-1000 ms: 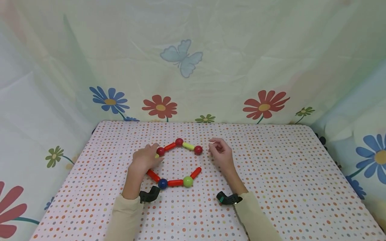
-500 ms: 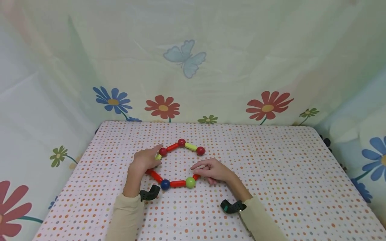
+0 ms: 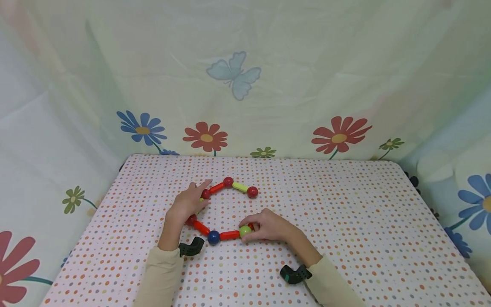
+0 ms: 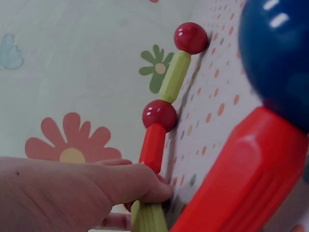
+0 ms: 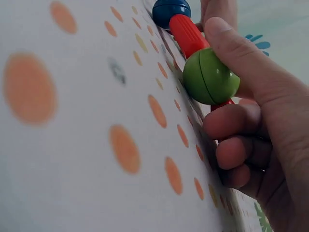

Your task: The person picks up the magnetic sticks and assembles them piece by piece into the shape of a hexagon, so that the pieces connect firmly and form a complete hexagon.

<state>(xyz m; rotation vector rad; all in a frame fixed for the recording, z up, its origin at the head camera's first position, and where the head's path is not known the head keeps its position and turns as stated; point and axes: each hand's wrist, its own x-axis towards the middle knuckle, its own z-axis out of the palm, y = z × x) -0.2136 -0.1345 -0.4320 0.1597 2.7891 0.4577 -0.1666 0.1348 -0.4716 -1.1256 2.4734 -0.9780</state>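
Note:
A chain of coloured balls and rods, shaped like an unclosed ring, lies on the table. My left hand [image 3: 187,202] holds its left side, around a yellow-green rod [image 4: 148,217] beside a red ball [image 3: 205,194]. My right hand [image 3: 268,226] grips the green ball [image 3: 245,231] at the near right, thumb and fingers on either side. Mostly hidden behind these fingers is a short red rod [image 3: 251,225]. From the green ball, a red rod [image 3: 229,235] leads to the blue ball [image 3: 213,237]; another red rod [image 3: 201,227] joins that to a red ball [image 3: 191,220].
The chain's far part has a red rod [image 3: 217,188], a red ball [image 3: 228,182], a yellow-green rod [image 3: 240,187] and an end red ball [image 3: 252,192]. A dotted cloth covers the table [image 3: 364,221]. Flowered curtains [image 3: 268,85] hang behind it.
My right hand has come nearer and to the left, from beside the far end ball to the green ball. The chain's near part has shifted slightly right. My left hand stays at the left side.

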